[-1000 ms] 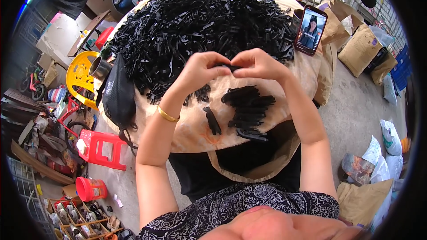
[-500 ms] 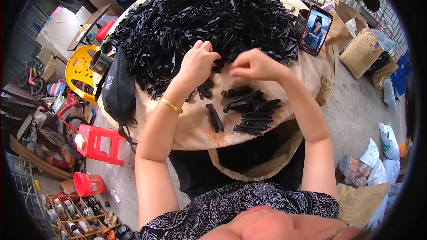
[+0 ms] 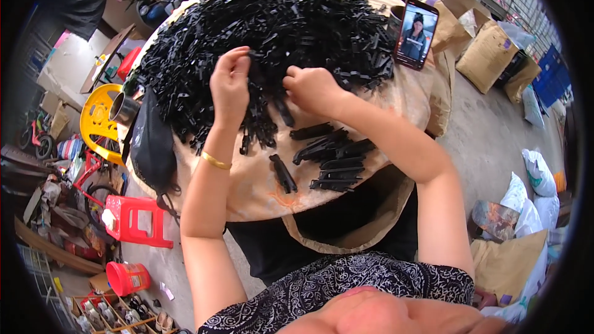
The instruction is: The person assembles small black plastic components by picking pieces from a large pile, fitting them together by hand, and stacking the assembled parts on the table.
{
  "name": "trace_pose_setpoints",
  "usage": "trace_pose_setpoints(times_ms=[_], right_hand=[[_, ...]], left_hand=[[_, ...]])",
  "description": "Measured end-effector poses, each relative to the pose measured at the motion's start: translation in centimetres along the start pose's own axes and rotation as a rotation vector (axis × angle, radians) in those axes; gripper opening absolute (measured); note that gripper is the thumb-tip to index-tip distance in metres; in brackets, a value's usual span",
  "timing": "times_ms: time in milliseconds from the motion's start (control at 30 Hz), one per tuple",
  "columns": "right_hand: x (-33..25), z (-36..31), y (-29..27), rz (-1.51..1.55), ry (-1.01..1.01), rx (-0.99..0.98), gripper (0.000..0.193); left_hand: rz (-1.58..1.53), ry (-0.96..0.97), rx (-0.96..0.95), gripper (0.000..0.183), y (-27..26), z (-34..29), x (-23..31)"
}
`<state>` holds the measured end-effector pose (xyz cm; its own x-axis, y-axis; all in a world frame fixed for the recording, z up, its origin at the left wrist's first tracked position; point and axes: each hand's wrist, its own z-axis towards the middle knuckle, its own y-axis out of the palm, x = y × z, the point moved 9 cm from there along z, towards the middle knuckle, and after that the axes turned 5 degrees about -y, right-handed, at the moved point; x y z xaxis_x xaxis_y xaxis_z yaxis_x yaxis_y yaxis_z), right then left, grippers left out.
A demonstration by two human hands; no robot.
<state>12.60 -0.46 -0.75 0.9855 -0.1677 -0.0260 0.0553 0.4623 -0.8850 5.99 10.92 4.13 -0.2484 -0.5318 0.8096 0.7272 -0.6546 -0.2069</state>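
A wide heap of small, slim black plastic pieces covers most of the round table. Over its near side is my left hand, fingers drawn together; whatever they pinch blends into the black behind. My right hand is curled closed to the right of it, thumb and forefinger together, contents hidden. Just below and between the hands lies a dark bundle of the pieces. Closer to me, several stacked bundles of black pieces rest on the cloth, with a single bundle to their left.
A phone leans upright against a metal cup at the table's right. A black mesh bag hangs over the left edge. An open brown paper bag sits at my lap. A red stool and yellow chair stand left.
Both hands have come apart slightly; the left has lifted with its fingers pointing up, the right has moved left. The whole view has shifted a little.
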Motion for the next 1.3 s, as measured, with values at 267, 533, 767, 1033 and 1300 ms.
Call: trace_pose_setpoints(times_ms=[267,533,767,1033,1300], right_hand=[[-1.3,0.9,-0.4,0.082,-0.039,-0.006,0.01],[3.9,-1.4,-4.1,0.469,0.156,0.329,0.015],[2.7,-2.2,-8.0,0.452,0.037,0.563,0.012],[1.9,-1.9,-7.2,0.746,-0.086,0.496,0.015],[1.6,-1.7,-6.5,0.923,-0.101,0.432,0.012]], left_hand=[[-0.485,-0.382,0.014,0.023,0.0,-0.3,-3.3],[-0.611,-0.774,-0.205,0.032,2.6,-2.1,-4.3],[-0.325,-0.743,-0.361,0.027,4.2,-3.8,-4.1],[-0.564,-0.94,-0.415,0.038,5.1,-4.6,-4.5],[-0.646,-0.986,-0.6,0.039,5.9,-5.2,-3.6]])
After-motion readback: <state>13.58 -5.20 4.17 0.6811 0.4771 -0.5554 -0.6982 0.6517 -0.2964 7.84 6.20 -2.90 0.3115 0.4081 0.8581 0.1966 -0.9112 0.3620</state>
